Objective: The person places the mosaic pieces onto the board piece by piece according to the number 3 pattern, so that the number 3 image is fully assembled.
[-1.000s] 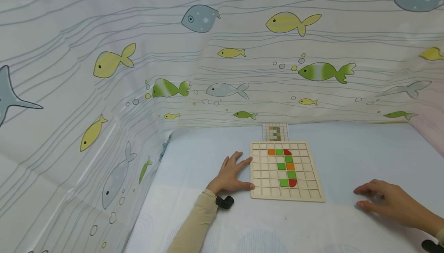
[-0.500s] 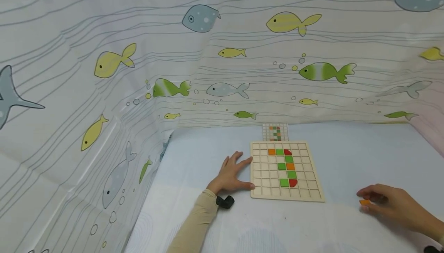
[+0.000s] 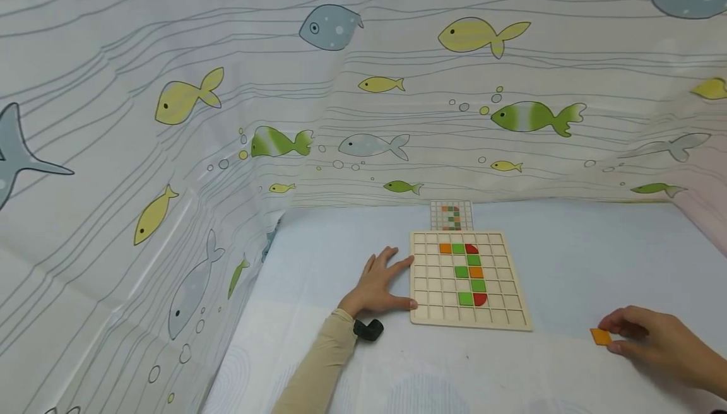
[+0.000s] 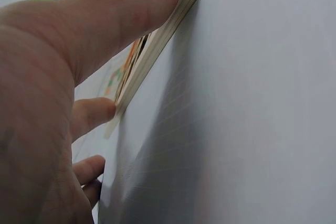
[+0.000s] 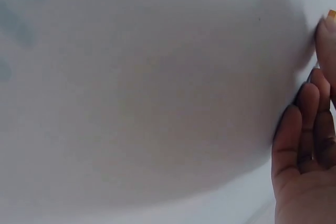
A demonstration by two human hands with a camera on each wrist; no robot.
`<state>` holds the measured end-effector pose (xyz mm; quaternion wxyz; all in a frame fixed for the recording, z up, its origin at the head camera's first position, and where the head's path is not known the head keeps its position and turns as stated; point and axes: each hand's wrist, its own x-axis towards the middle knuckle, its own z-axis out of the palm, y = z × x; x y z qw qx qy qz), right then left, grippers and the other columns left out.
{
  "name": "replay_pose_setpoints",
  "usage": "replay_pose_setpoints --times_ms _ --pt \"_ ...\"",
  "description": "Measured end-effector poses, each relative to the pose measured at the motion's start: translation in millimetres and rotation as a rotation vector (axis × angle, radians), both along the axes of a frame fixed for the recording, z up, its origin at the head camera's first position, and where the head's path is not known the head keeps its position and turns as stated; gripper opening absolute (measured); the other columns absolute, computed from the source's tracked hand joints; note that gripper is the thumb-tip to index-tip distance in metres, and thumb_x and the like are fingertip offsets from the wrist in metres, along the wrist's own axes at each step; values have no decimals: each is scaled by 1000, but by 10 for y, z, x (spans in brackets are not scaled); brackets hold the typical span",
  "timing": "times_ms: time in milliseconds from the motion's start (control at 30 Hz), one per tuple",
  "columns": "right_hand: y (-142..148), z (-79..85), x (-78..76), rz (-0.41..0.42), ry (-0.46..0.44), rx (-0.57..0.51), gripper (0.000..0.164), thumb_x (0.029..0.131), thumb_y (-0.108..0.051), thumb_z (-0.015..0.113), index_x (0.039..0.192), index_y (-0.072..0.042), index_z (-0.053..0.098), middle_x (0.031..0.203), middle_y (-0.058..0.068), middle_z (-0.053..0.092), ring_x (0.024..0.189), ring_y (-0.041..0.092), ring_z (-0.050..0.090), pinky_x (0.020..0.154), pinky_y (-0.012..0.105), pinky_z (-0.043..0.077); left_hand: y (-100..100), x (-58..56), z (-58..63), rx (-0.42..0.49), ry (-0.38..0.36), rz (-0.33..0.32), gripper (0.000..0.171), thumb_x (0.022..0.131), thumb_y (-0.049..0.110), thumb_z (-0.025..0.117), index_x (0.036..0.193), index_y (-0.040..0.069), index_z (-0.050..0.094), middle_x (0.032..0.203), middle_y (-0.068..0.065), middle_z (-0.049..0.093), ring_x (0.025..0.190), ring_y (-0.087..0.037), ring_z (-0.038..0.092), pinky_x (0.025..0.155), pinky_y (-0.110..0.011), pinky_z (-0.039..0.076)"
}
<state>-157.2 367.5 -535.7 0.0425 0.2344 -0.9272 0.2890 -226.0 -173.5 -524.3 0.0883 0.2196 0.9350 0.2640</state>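
A wooden grid board (image 3: 428, 281) lies on the table with orange, green and red tiles set in several of its squares. Along its left edge rests my left hand (image 3: 377, 288), fingers spread, thumb and index fingertip at the rim; the left wrist view shows the thumb (image 4: 131, 9) on the board's edge (image 4: 157, 40). To the right of the board, my right hand (image 3: 653, 341) pinches an orange square tile (image 3: 600, 337) between thumb and fingertips. In the right wrist view only a corner of the orange tile (image 5: 332, 13) shows beyond the thumb.
Behind the board lies a small pattern card (image 3: 436, 215) with a matching coloured grid, its lower edge at the board's far rim. A fish-print cloth (image 3: 420, 111) hangs at the back and left. A pale cloth (image 3: 341, 237) covers the table.
An orange tile has come into view, pinched in my right hand, which has shifted slightly right and nearer. My left hand and the board have stayed put.
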Motion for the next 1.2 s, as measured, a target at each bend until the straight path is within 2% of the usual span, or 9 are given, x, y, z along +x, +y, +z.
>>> replay_pose_setpoints --times_ms 200,367,467,867,1100,1200 --pt "-78 -43 2 -46 33 33 28 78 -4 91 98 -12 72 90 -23 66 80 -15 55 66 5 48 4 2 13 5 -9 0 97 85 54 84 166 24 40 175 -16 19 166 -35 11 134 -60 4" --pt "-157 -69 -17 -11 176 50 33 75 1 90 99 -8 70 88 -14 68 80 -15 54 68 0 44 1 15 27 12 -2 2 97 84 52 84 165 23 41 175 -18 19 165 -36 12 134 -61 4" --pt "-209 -55 -30 -16 209 72 32 78 1 89 101 -8 69 89 -8 70 83 -15 56 69 -1 43 -4 16 30 16 1 3 96 84 50 85 165 22 41 174 -19 19 165 -37 13 133 -62 4" --pt "-601 54 -84 -66 92 128 27 84 0 85 106 -6 71 97 -6 72 85 -12 56 67 20 56 2 30 29 -7 -9 -5 96 85 53 83 166 23 40 175 -18 20 165 -35 12 134 -61 5" --pt "-904 140 -182 -55 26 164 21 91 -5 81 109 -6 71 99 -4 72 84 2 63 67 24 55 -3 22 33 -3 4 -6 96 85 51 84 165 22 40 174 -18 21 165 -36 13 133 -61 6" --pt "-1015 170 -213 -46 -6 167 20 93 -6 80 110 -6 71 100 -4 72 84 5 64 67 25 55 2 23 40 -5 -2 -5 97 85 53 84 166 23 39 174 -17 20 165 -35 12 134 -61 5"
